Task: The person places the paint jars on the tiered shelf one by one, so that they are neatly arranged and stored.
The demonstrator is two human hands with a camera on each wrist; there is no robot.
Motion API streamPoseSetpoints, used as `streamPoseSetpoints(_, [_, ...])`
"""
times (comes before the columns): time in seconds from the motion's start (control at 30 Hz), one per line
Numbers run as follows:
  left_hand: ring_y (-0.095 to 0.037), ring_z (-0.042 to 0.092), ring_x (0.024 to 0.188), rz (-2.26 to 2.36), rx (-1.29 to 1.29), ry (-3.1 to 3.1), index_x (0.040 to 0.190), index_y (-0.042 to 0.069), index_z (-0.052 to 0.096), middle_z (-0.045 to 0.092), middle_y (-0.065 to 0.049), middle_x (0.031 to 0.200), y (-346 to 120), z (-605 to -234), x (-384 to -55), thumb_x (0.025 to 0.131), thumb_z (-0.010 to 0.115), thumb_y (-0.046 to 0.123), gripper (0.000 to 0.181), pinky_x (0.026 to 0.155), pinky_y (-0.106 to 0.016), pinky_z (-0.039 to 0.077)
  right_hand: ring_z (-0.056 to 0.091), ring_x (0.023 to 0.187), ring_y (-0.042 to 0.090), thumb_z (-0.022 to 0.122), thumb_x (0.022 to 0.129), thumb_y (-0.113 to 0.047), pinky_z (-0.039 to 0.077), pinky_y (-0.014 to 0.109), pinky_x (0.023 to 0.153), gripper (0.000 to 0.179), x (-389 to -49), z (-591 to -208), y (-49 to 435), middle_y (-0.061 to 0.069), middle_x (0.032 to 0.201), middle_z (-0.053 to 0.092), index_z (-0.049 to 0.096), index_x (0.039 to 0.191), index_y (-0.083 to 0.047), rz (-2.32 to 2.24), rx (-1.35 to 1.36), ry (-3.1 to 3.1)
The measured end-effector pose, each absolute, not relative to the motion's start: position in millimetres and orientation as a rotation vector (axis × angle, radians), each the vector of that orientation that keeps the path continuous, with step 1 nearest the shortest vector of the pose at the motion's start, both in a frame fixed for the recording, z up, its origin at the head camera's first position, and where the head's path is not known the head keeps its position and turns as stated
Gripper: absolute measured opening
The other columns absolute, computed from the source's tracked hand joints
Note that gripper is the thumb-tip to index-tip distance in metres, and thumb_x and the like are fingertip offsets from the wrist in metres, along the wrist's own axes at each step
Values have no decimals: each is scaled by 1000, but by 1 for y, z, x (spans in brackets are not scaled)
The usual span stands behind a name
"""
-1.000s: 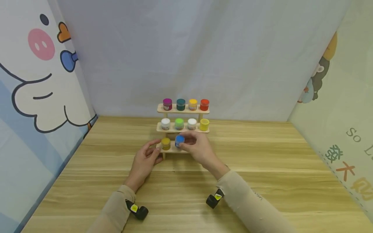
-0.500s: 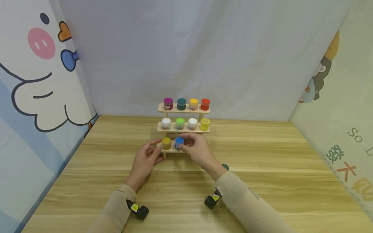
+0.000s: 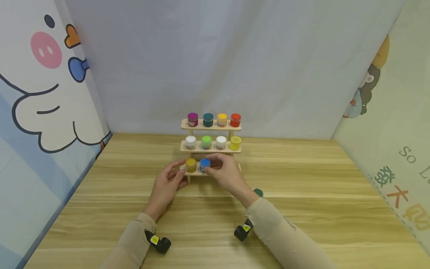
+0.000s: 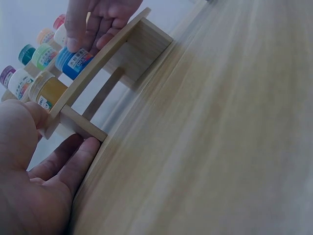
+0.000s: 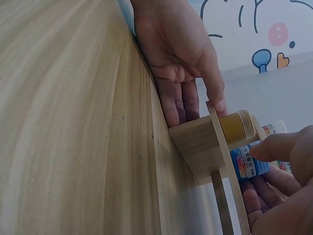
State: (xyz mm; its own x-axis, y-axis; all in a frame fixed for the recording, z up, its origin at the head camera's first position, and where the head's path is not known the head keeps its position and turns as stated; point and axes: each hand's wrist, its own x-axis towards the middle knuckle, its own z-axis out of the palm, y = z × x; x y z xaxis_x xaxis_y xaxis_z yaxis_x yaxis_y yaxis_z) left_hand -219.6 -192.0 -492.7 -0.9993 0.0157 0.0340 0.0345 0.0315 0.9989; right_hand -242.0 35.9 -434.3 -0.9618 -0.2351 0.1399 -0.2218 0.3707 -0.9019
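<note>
A three-tier wooden display rack (image 3: 198, 173) stands on the table. On its lowest step sit a mustard-yellow paint jar (image 3: 191, 165) at the left and a blue paint jar (image 3: 205, 165) beside it. My right hand (image 3: 228, 173) pinches the blue jar between thumb and fingers, low on the step. At the rack's left end my left hand (image 3: 167, 185) holds it, thumb on the shelf tip and fingers against the end leg (image 4: 80, 125). White, light green and yellow jars line the middle step. Purple, dark teal, orange-yellow and red jars fill the top one.
A dark green round jar top (image 3: 258, 192) shows on the table (image 3: 201, 231), partly hidden behind my right forearm. A pale cloth backdrop (image 3: 235, 67) hangs behind the rack, with cartoon-printed panels (image 3: 47, 97) at both sides.
My right hand has slid the blue jar slightly left, closer to the mustard one. The green jar top has come into view beside the right forearm. The left hand stays in place.
</note>
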Motion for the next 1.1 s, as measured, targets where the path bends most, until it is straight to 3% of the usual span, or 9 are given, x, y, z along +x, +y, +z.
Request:
streamPoseSetpoints(0.43, [-33, 71, 129, -2177, -53, -2248, 159, 13, 59, 68, -28, 142, -193, -491, -220, 118, 58, 15, 41, 100, -32, 68, 74, 113, 23, 83, 102, -6, 67, 39, 100, 31, -241, -434, 35, 9, 122, 79, 78, 132, -7, -1710, -448, 2606])
streamPoseSetpoints(1.1, [-28, 72, 126, -2167, -53, -2242, 158, 14, 60, 69, -27, 140, -191, -492, -218, 119, 58, 15, 40, 99, -31, 68, 74, 119, 30, 82, 101, -2, 67, 39, 102, 42, -236, -426, 39, 15, 132, 76, 72, 142, -2, -1776, -454, 2476])
